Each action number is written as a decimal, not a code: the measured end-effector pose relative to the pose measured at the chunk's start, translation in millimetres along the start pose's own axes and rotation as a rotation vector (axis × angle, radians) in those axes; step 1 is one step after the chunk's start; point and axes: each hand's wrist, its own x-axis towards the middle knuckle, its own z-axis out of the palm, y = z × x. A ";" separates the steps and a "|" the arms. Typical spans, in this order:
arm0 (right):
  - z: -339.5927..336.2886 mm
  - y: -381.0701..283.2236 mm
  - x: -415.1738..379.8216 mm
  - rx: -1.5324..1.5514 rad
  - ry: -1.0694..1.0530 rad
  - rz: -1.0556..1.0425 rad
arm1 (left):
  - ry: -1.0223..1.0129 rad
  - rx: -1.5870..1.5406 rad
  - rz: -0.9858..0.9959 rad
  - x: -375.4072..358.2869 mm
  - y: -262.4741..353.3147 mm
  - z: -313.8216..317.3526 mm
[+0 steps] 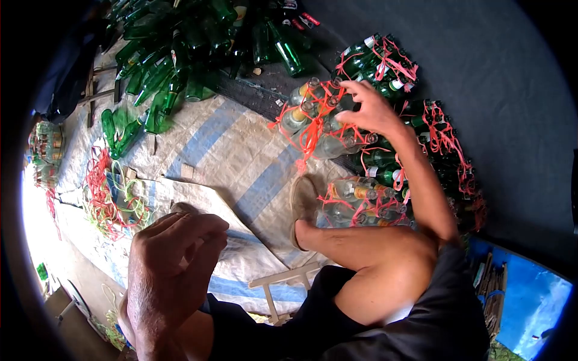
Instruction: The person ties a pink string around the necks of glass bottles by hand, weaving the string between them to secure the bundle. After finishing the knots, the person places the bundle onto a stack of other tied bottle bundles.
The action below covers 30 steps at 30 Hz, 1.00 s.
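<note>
My right hand [374, 111] reaches out with thumb and fingers apart, its fingertips beside the necks of a bundle of clear glass bottles [293, 120]. Red plastic string [311, 135] is knotted around those necks and hangs in loops at the front. Close to the camera, my left hand [171, 256] is curled, thumb and fingertips drawn together, with no object showing in it. Just right of the bundle stand green bottles [382, 157] tied with pinkish-red string. Another tied group of clear bottles [355, 191] sits nearer my leg.
Loose green bottles [171, 66] lie heaped at the upper left. A tangle of red and green string [114, 201] is at the left on a white and blue woven sheet [226, 144]. My shoe [305, 201] rests on the sheet. A blue panel [536, 307] stands at the lower right.
</note>
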 end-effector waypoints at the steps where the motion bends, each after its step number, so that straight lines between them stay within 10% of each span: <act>1: 1.1 -11.7 -1.4 -0.104 -0.032 0.027 | 0.008 -0.001 -0.004 -1.8 -0.3 -0.1; 30: 26.6 2.5 25.6 -0.265 -0.403 -0.015 | -0.086 0.066 0.124 -7.7 -8.1 -1.3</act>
